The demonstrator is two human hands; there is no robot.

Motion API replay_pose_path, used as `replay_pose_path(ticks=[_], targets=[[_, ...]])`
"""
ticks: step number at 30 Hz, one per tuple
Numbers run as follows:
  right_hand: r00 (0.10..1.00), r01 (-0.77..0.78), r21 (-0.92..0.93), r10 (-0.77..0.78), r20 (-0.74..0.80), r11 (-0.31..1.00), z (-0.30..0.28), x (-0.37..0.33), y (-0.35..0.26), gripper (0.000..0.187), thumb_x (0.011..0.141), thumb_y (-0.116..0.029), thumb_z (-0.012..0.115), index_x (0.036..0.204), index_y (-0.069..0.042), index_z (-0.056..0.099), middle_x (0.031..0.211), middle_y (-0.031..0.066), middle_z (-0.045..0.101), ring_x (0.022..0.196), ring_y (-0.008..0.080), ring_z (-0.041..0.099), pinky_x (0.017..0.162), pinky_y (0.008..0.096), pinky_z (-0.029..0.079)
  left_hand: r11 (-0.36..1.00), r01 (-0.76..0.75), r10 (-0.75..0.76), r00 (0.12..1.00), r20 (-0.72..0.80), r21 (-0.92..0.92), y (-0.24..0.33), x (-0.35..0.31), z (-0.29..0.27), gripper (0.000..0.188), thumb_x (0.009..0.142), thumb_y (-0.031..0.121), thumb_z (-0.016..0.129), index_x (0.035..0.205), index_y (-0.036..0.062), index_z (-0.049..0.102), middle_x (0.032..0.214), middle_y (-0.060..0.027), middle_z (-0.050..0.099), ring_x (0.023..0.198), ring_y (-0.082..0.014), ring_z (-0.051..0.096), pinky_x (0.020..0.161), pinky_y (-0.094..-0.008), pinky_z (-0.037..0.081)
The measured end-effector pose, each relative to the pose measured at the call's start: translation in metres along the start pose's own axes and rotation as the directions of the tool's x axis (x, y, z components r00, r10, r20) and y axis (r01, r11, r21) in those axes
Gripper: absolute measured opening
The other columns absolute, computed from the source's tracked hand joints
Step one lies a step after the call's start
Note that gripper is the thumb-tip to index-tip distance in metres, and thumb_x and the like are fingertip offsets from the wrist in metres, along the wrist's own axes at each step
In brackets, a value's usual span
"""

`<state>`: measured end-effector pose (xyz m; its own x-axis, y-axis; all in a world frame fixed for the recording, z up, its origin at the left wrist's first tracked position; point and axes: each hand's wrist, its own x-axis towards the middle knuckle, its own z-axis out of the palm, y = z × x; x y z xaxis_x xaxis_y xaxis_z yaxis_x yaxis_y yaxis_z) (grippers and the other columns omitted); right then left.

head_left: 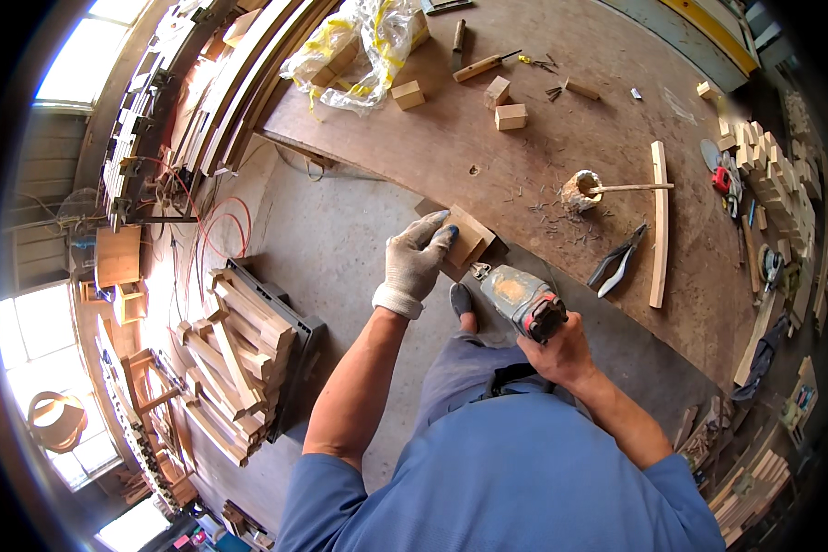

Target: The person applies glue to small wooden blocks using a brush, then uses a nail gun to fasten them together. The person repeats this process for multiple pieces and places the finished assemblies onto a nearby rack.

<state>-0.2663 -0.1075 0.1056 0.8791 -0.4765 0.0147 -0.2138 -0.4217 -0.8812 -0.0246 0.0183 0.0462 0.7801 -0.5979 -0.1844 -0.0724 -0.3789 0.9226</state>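
Note:
At the bench edge, my left hand [412, 262], in a pale knit glove, grips a small wooden block [466, 237] between thumb and fingers. A darker flat piece of wood lies against the block, partly covered by it. My bare right hand [561, 350] is closed around the handle of a worn grey power tool [517, 296] with a red and black end, which looks like a nail gun. Its metal tip points at the block's near side, close to it; whether they touch I cannot tell.
On the brown bench [543, 230] are pliers [621, 260], a wooden strip [660, 225], a crusted pot with a stick [581, 190], a screwdriver [488, 65], small blocks [511, 117] and scattered dark bits. A crate of wood pieces [239, 359] stands on the floor at left.

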Motion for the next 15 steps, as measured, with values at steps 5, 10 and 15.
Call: replay_pose_path(ticks=[5,10,15], targets=[[0.996,-0.081,0.009,0.080,0.024,0.997,-0.011,-0.021,0.013,0.020,0.079,-0.010,0.076,0.096,-0.001,0.071,0.085,0.0187,0.075,0.082,0.0406,0.075,0.072,0.0448,0.059,0.998,-0.027,0.028,0.999,-0.017,0.048,0.002,0.001,-0.001,0.035,0.097,0.016,0.076,0.127,-0.0015,0.075,0.123,-0.0167,0.078,0.108,-0.0179,0.074,0.095,-0.0332,0.057],[0.957,-0.267,0.021,0.268,-0.108,0.963,-0.053,-0.038,0.028,0.030,0.081,-0.014,0.076,0.109,-0.003,0.071,0.095,0.0244,0.074,0.093,0.0462,0.072,0.081,0.0460,0.060,0.999,-0.003,0.003,1.000,-0.004,-0.045,-0.010,0.001,-0.001,0.035,0.098,0.015,0.076,0.127,-0.0019,0.075,0.117,-0.0161,0.079,0.107,-0.0169,0.072,0.096,-0.0329,0.056],[0.731,-0.635,0.164,0.656,-0.190,0.755,-0.111,-0.047,0.064,0.039,0.087,-0.020,0.075,0.119,0.001,0.072,0.103,0.0158,0.077,0.096,0.0225,0.072,0.088,0.0400,0.057,1.000,-0.020,0.021,0.999,-0.043,0.021,-0.012,0.002,0.000,0.034,0.098,0.016,0.076,0.126,-0.0025,0.075,0.116,-0.0161,0.079,0.106,-0.0199,0.074,0.095,-0.0347,0.058]])
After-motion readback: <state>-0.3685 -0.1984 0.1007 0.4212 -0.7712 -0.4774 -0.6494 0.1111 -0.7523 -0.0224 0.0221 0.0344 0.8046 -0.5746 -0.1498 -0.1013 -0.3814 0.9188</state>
